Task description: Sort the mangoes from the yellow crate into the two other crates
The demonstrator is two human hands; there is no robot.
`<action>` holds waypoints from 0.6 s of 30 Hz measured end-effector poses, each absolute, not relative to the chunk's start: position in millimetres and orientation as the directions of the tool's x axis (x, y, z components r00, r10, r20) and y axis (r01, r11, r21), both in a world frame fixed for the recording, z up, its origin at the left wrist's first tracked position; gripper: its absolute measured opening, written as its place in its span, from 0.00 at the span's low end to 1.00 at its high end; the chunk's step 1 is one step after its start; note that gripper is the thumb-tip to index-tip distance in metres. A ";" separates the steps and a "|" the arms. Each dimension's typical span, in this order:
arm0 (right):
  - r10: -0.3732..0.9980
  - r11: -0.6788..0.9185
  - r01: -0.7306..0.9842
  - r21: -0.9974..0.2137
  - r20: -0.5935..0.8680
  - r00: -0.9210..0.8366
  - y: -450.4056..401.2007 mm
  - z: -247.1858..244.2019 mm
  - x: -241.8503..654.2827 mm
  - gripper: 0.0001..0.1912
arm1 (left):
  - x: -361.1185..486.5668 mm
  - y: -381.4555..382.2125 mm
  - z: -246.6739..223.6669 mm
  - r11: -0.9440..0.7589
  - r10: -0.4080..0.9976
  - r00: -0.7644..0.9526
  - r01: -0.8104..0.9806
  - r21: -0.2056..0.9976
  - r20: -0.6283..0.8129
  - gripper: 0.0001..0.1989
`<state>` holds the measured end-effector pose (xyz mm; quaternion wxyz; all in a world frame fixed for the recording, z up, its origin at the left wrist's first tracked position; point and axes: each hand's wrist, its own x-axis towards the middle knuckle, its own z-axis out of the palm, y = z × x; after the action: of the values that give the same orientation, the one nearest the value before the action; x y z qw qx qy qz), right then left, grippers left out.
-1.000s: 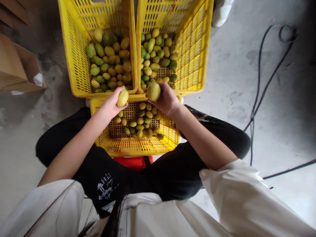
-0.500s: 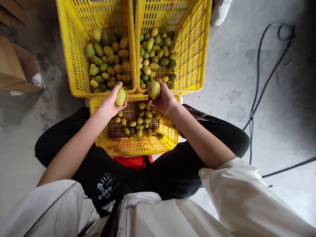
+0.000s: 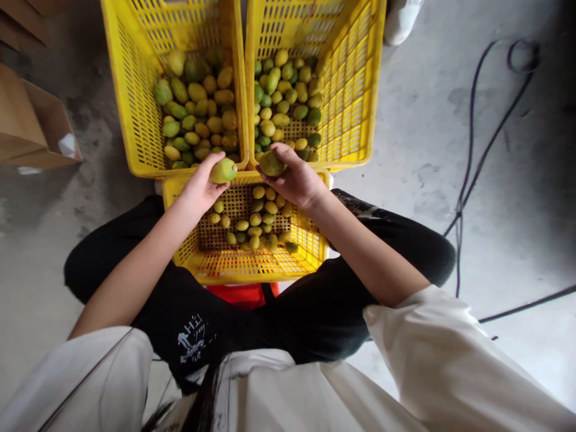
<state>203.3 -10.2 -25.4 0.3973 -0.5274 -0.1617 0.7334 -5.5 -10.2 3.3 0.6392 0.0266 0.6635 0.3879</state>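
Observation:
My left hand (image 3: 203,185) is closed around a yellow-green lemon (image 3: 224,171), which lies sideways between thumb and fingers. A darker greenish lemon (image 3: 272,164) is gripped in my right hand (image 3: 297,178). Both hands hover over the far rim of the near yellow basket (image 3: 245,273), where several small lemons (image 3: 254,231) lie on the perforated bottom. Beyond it stand two more yellow baskets side by side. The left basket (image 3: 121,90) holds a heap of larger green and yellow lemons (image 3: 197,92); the right basket (image 3: 371,90) holds many small ones (image 3: 282,108).
Cardboard boxes (image 3: 27,123) stand on the concrete floor at the left. A black cable (image 3: 470,156) loops across the floor at the right. Near the right basket's far corner is a white shoe (image 3: 402,23). My knees flank the near basket, and something red (image 3: 238,295) shows beneath it.
Both lemons have been turned in my fingers: the left one from upright to sideways, the right one to show another side. My right hand has shifted slightly left. The baskets stay put.

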 end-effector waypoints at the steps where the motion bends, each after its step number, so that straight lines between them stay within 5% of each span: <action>1: 0.749 -0.635 -0.420 -0.649 -0.650 -0.128 -10.1 -24.3 202.7 0.14 | -5.3 -10.6 3.4 0.695 0.535 -0.187 -0.458 0.555 -0.824 0.10; 18: 0.710 -0.679 -0.386 -0.625 -0.693 -0.127 -18.3 -34.1 192.7 0.21 | -8.4 -10.4 1.4 0.703 0.485 -0.093 -0.550 0.451 -0.870 0.05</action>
<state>192.7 -18.3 -34.1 0.3723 -0.5460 -0.1485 0.7357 -8.4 -10.4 1.4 0.6731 -0.0257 0.6314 0.3843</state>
